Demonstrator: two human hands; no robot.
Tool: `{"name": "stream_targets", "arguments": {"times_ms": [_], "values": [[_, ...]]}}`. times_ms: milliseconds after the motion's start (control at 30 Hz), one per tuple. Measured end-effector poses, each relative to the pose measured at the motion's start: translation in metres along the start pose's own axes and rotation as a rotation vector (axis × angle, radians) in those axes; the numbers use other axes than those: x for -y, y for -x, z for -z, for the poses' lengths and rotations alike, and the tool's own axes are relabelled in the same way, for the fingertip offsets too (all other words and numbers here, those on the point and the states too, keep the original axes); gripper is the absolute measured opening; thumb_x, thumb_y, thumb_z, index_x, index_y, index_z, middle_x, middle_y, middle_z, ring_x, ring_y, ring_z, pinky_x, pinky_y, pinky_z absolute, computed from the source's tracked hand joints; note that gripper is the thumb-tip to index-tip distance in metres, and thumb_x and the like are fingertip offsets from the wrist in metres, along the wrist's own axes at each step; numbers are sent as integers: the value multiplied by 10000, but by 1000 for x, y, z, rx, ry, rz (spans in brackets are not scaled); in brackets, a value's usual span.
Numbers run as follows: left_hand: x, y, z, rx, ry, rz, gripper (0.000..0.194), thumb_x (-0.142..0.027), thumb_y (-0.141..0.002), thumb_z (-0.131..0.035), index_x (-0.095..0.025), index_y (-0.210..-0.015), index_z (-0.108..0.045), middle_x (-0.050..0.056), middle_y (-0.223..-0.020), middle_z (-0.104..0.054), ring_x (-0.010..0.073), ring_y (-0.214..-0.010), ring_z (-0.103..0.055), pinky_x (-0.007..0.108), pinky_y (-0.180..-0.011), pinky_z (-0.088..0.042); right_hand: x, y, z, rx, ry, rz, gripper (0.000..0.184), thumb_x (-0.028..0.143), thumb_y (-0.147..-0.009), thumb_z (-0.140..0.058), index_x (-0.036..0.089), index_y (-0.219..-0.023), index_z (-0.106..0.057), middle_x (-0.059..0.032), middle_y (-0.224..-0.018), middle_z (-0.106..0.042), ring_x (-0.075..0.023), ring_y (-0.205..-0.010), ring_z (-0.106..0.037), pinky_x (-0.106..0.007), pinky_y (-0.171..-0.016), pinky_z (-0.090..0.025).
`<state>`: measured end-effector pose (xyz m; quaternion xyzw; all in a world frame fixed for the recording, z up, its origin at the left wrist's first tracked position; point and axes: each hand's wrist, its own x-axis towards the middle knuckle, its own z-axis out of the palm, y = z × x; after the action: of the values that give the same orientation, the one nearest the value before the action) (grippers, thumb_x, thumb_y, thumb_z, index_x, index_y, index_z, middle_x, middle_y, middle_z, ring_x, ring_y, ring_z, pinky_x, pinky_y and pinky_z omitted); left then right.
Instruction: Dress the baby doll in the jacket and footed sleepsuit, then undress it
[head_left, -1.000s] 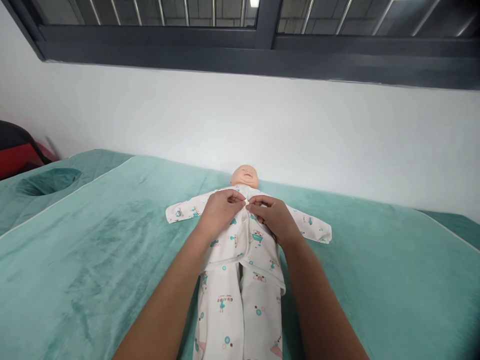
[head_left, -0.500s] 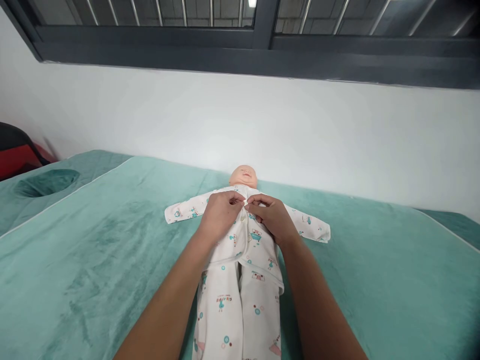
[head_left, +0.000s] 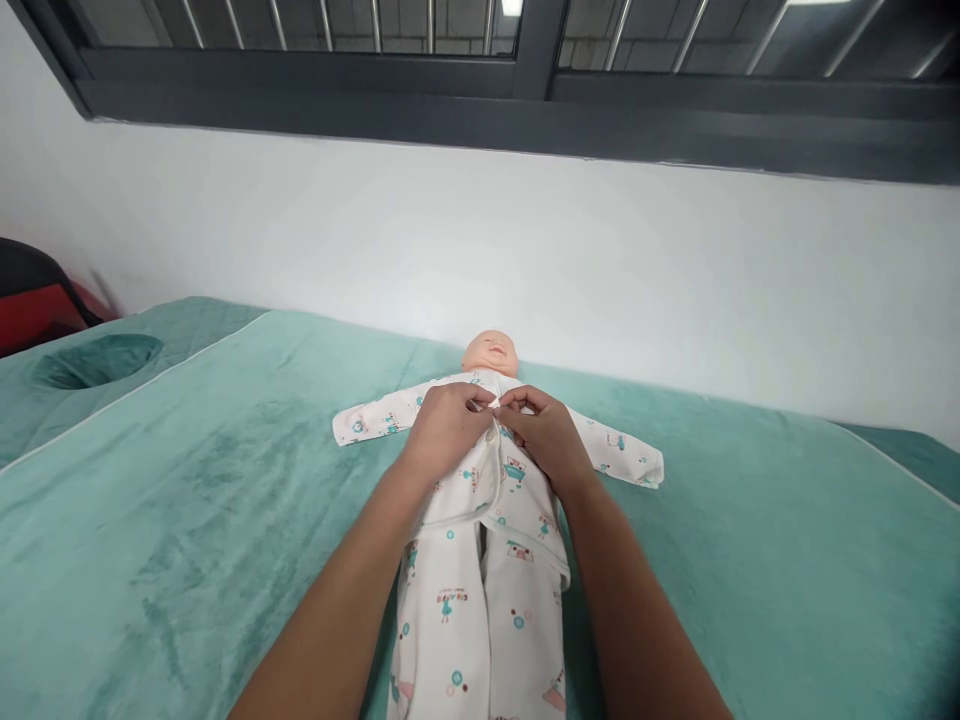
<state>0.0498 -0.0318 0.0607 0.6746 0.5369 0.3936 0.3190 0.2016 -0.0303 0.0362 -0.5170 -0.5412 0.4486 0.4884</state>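
A baby doll (head_left: 491, 351) lies on its back, its head toward the wall. It wears a white printed baby shirt (head_left: 480, 480) with both sleeves stretched out sideways, and matching printed trousers (head_left: 450, 640). My left hand (head_left: 450, 425) pinches the shirt's front edge at the chest. Opposite it, my right hand (head_left: 546, 432) pinches the other front edge, the fingertips of both hands nearly meeting at the front opening. One small button (head_left: 491, 436) shows just below the fingers. Whatever lies between the fingertips is mostly hidden.
The doll rests on a green plush cover (head_left: 225, 500) over a bed-like surface. A round hollow (head_left: 101, 360) dips in the cover at the left. Behind stands a white wall (head_left: 420, 240) under a dark window frame (head_left: 450, 110). A red and black object (head_left: 37, 310) sits far left.
Both hands stay pinched at the shirt's front opening, with only tiny finger movement. The whole view has shifted slightly.
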Motion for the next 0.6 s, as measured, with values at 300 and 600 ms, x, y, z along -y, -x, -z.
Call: {"name": "stream_targets", "arguments": {"times_ms": [300, 600], "values": [[7, -2, 0, 6, 108, 37, 283, -245, -705, -562, -177, -908, -747, 6, -682, -661, 105, -532, -485, 224, -523, -370, -1, -2, 2, 18, -42, -31, 190, 318, -667, -708, 213, -781, -598, 64, -656, -496, -69, -472, -412, -243, -484, -322], [5, -1, 6, 72, 185, 46, 251, -279, -737, -550, -180, -896, -718, -34, -604, -525, 82, -505, -409, 205, -469, -309, -4, -3, 3, 36, -43, -15, 164, 330, -686, -690, 213, -789, -639, 54, -643, -496, -77, -483, -412, -250, -489, -310]]}}
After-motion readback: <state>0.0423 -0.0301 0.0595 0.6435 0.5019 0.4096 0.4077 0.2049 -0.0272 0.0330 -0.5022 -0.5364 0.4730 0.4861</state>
